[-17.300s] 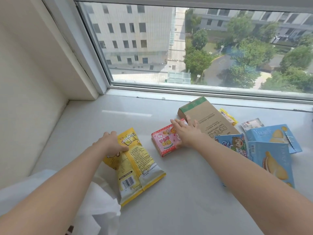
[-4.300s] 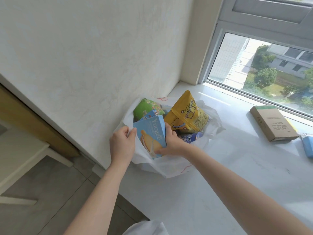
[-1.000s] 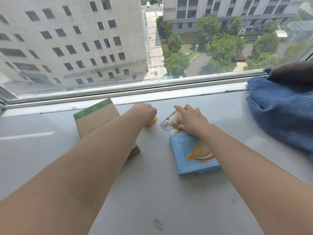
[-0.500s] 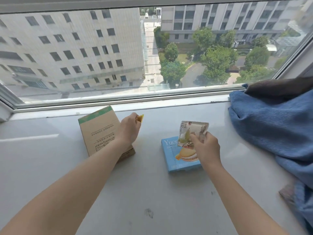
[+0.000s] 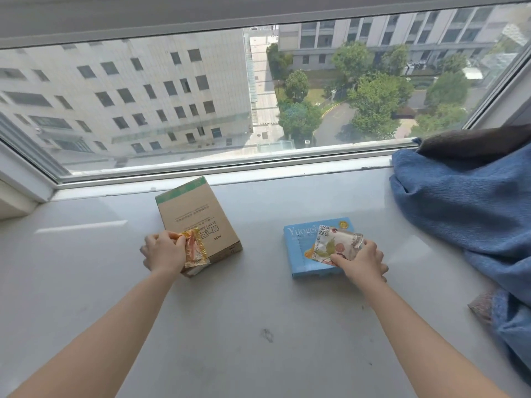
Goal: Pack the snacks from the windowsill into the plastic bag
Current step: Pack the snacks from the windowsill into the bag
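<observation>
Two small snack packets are being lifted off a pale windowsill (image 5: 258,311): a crinkled yellow-orange wrapper (image 5: 194,248) on the left and a white sachet (image 5: 334,245) printed with fruit and leaves on the right. A blue snack box (image 5: 298,254) is lying flat under the sachet, while a brown cardboard box (image 5: 195,214) with a green end is sitting just behind the wrapper, toward the window. Blue fabric (image 5: 465,219) is crowding the sill's right end. The left hand (image 5: 163,251) is pinching the wrapper between thumb and curled fingers; the right hand (image 5: 362,261) is gripping the sachet's near edge, fingers curled, over the blue box.
</observation>
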